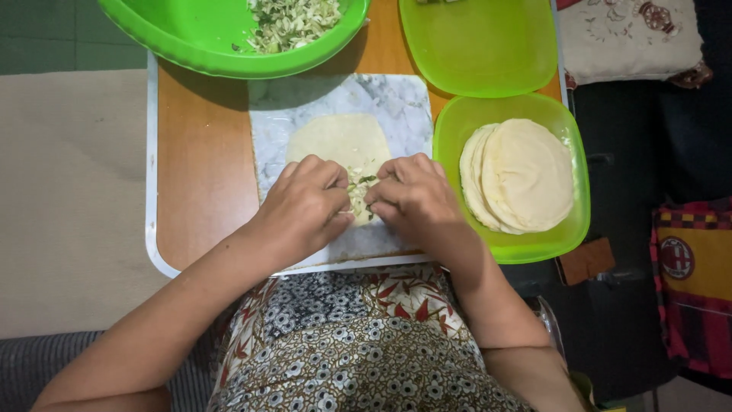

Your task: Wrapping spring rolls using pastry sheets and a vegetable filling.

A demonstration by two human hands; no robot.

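Low on the floor sat my little wooden bench, with a white marble slab on top. On the slab lay a thin square wrapper with chopped green and white filling on its near part. My left hand and right hand were close together, almost touching. The fingers of both curled down and pinched the near edge of the wrapper over the filling. I think this was the first fold. The move after it would need slow, even pushing from both hands so the filling stayed inside and the wrapper did not tear.

A big round green bowl with more filling stood at the far side of the bench. To my right was a green tray with a stack of round pale wrappers. Behind it sat a bare green lid. I saw no packages or labels. Far right lay a white cushion with stitched pictures and a red, black and yellow cloth with a round badge.
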